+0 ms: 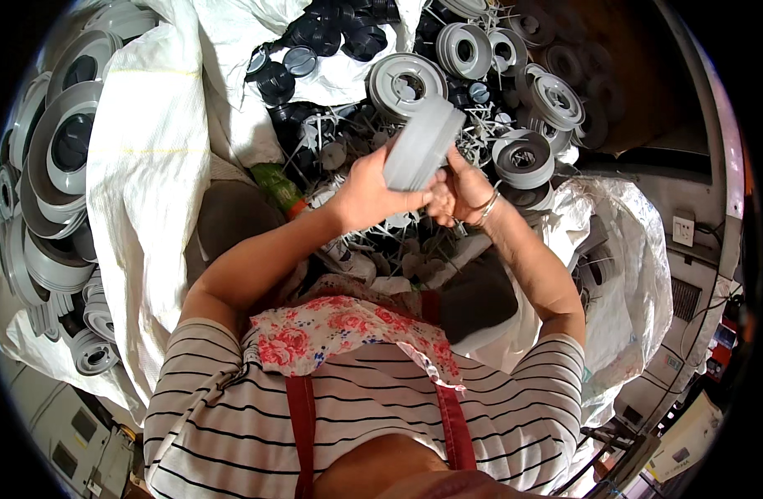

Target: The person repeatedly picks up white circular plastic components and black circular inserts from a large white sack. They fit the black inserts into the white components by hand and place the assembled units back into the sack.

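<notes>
My left hand grips a round, pale grey plastic part by its left side, thumb along its lower edge. The part is tipped up on its side and smeared by motion. At its lower right, my right hand, with a bangle at the wrist, has its fingers curled in and its thumb up by the part's edge. Whatever those fingers hold is hidden. Below and around both hands lies a heap of thin pale plastic sprues. Just beyond the held part sits a similar grey flanged ring.
Grey plastic rings pile up at the right, and more fill the far left beside a white woven sack. Black caps lie at the back. Another white sack stands right, near a wall socket.
</notes>
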A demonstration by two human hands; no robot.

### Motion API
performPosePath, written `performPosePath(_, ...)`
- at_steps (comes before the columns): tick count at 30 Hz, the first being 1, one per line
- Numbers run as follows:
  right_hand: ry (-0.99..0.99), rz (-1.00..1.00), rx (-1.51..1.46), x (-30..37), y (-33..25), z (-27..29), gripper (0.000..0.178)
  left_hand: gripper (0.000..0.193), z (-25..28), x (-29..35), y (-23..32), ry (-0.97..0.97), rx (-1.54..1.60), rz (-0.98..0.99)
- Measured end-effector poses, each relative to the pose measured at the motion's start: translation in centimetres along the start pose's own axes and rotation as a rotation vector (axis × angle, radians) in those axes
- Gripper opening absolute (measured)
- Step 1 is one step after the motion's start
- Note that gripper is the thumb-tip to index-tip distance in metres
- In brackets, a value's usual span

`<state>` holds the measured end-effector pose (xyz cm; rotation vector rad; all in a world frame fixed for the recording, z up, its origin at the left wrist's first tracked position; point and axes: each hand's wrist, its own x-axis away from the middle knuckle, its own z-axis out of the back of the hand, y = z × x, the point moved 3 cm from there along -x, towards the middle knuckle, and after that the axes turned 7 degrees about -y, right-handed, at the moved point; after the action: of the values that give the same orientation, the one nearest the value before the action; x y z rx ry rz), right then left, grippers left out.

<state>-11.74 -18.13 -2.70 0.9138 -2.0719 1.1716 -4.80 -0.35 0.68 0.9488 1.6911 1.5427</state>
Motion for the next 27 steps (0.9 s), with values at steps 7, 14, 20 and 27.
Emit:
performPosePath(7,1.001,0.674,1.342,-8.1,-10.8,14.2,0.026,0.068,2.6,-2.2,-4.8,0.134,-0.162,0.086)
performPosePath(14,1.102,0.442,1.424,-19.0,-15.1,24.7,0.023,0.048,3.0,-10.0,-8.7,0.106,-0.838,-0.087)
performPosePath(20,0.791,0.139,2.091,-12.2,-13.1,16.4,0.019,0.055,5.3,-15.7,-16.6,-0.123,-1.4,-0.007)
performPosePath(27,-0.074,0.118,1.453,0.0,-6.1,11.2,0.034,0.062,5.5,-14.8,-9.1,0.05,-1.069,0.106)
